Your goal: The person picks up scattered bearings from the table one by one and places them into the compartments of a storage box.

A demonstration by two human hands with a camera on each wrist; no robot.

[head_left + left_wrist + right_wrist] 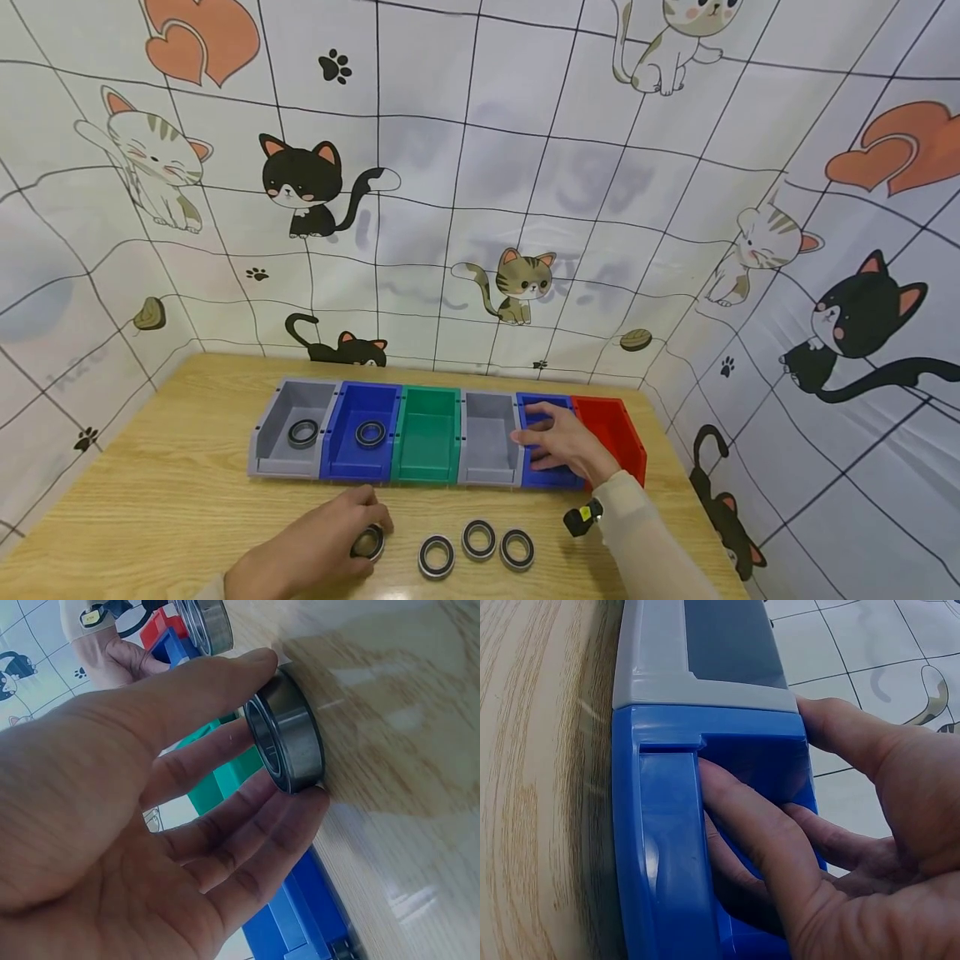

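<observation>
Left hand (322,533) around bearing (379,546), right hand (566,442) at blue bin (549,478)

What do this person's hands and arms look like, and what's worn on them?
The left hand and right hand are bare, without gloves. The right arm has a cream sleeve reaching the wrist, where a small black device with a yellow marking sits. Only a pale edge of the left sleeve shows.

Head view — high, forward-down; wrist views — close, facing each hand (112,840); all share bins (442,433).
</observation>
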